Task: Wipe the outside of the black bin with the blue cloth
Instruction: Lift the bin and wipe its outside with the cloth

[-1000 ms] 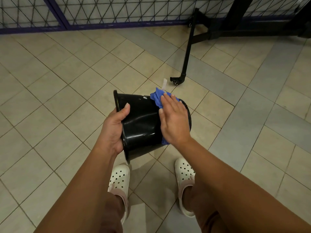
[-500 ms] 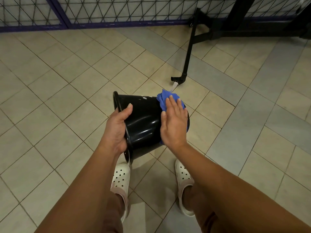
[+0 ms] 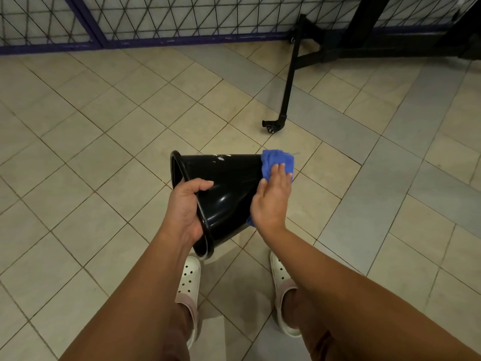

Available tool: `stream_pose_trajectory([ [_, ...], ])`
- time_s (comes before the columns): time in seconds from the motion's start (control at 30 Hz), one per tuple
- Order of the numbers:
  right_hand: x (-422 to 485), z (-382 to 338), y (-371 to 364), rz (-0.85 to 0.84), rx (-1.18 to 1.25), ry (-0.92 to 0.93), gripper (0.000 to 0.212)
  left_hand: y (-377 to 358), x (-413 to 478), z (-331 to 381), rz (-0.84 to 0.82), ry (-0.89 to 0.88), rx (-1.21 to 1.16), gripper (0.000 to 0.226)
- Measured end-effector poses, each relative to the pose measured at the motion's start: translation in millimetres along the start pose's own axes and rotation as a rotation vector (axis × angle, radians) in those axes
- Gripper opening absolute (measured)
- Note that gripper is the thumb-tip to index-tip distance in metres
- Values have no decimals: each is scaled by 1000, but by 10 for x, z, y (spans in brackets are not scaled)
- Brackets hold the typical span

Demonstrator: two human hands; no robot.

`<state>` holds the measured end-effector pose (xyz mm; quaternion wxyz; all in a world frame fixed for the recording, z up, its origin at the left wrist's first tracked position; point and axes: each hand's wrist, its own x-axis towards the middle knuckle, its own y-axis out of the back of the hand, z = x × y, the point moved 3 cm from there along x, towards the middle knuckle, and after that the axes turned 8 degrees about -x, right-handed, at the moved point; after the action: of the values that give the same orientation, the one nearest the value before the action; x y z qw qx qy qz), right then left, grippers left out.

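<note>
The black bin (image 3: 226, 188) was held in the air above the tiled floor (image 3: 104, 152), lying on its side with its long axis running left to right: open mouth toward the person's left, narrow base toward the right. The left hand (image 3: 184, 207) gripped the rim at the mouth, thumb curled over the outer wall, the other fingers hidden inside. The right hand (image 3: 273, 199) lay flat on the blue cloth (image 3: 276, 158), its fingers (image 3: 279, 169) straight and close together, pressing the cloth against the wall at the base end. From those fingers the bare glossy wall stretched leftward toward the rim, with white specks on its upper side near the middle. The next stroke would probably call for drawing the cloth along that axis toward the left hand, or for the left hand to turn the bin and bring another side under the cloth
</note>
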<state>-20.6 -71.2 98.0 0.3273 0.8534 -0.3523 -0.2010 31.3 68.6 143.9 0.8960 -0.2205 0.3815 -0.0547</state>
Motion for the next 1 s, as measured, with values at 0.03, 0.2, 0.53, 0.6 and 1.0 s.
stream_pose_trajectory([
  [0.03,-35,-42,-7,-18,-10,47,46,1,9,-6,23,10,2,41],
  [0.2,162,-91,113,28,-169,342,33,71,43,103,48,12,-36,32],
  [0.53,169,-53,116,-87,-48,369,31,78,55,161,45,11,17,41],
  [0.6,69,-133,75,-111,-37,489,29,69,46,169,30,16,15,44],
  [1.0,140,-21,44,-50,-159,290,41,80,14,222,-12,-61,99,47],
])
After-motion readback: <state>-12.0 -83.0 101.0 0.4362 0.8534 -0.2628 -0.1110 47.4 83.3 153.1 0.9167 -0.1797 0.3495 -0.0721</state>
